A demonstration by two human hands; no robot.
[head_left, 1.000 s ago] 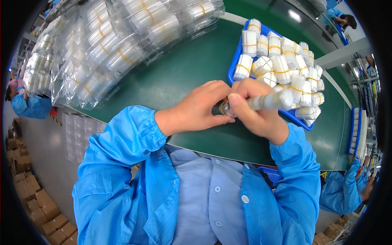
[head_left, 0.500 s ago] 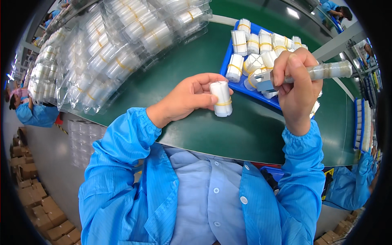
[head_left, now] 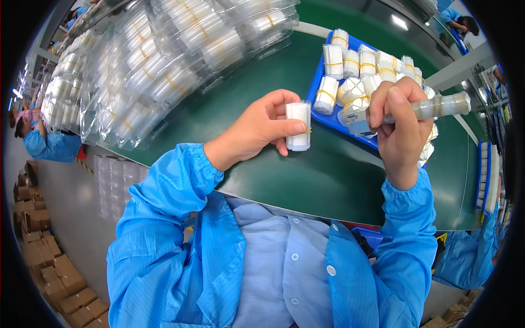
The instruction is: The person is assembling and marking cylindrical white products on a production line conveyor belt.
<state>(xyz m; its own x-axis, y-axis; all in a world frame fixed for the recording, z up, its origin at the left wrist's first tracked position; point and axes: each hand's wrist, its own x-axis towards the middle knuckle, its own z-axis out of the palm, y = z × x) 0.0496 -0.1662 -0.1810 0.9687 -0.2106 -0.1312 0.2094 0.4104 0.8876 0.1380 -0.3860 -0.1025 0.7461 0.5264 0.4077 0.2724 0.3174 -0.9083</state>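
Note:
My left hand (head_left: 260, 128) is closed round a short bundle of white tubes (head_left: 298, 115), held nearly upright above the green table, with a yellow rubber band partly hidden by the thumb. My right hand (head_left: 402, 131) grips a tool with a squared grey head and a thick, cloudy cylindrical handle (head_left: 448, 105). That tool lies across the fist, its head toward the left hand and apart from the bundle. Beneath and behind the right hand is a blue tray (head_left: 316, 82) with several banded white bundles (head_left: 333, 60), some hidden by the hand.
Clear plastic trays of banded white bundles (head_left: 191, 44) cover the table's far left. The green table (head_left: 306, 180) ends just in front of me. Co-workers in blue sit at the left (head_left: 49, 146) and right (head_left: 462, 257). Cardboard boxes (head_left: 41, 251) stand on the floor at left.
The bundle in my left hand has turned upright, with the thumb now lying across its side. My right hand still grips the tool, with its head slightly lower. The whole view has shifted slightly.

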